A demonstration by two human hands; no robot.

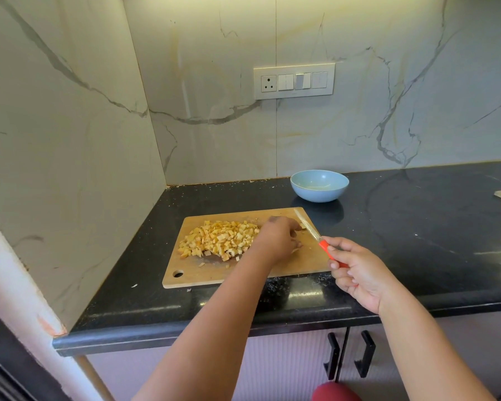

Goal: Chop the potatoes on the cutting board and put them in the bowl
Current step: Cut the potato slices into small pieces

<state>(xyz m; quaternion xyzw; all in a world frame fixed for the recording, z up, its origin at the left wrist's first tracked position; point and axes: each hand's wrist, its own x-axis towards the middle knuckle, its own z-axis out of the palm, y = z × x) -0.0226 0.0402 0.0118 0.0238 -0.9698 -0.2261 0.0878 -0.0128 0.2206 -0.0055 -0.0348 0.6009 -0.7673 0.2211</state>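
While left hand point(278, 241) fingers curl beside diced potatoes point(219, 238), right hand point(356, 273) pinches knife point(315, 235).

cutting board point(272, 267): pale wood, matt, smooth
counter point(417, 227): black speckled stone under the board, polished, glossy
bowl point(319, 186): pale blue, smooth, soft sheen, behind the board
knife point(315, 234): dull metal blade, glossy red plastic-looking handle
wall point(214, 82): veined marble-look panels, smooth

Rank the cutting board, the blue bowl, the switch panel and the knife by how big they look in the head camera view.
1. cutting board
2. switch panel and blue bowl: look alike, and the panel is farther off, so unranked
3. knife, thin, partly hidden in the right hand
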